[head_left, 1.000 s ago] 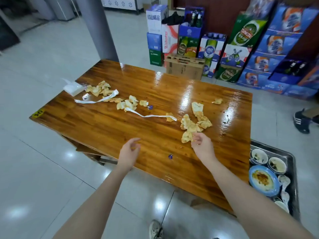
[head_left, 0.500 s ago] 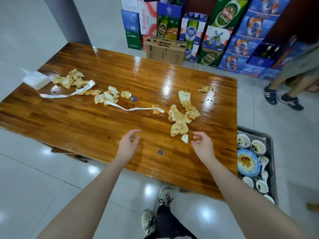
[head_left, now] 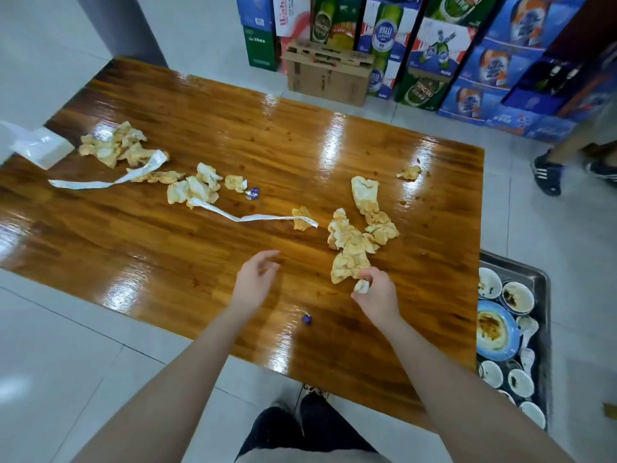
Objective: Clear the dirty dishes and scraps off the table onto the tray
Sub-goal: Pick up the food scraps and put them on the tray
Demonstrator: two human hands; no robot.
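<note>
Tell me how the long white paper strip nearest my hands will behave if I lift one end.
The paper strip looks thin and lies in loose curves, so it would probably hang limp. It seems light and may slide on the glossy table. Its left end meets crumpled napkins, which might drag along.

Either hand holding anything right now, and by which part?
Right hand pinches a small crumpled napkin wad, fingertips curled over its top. Left hand holds nothing.
</note>
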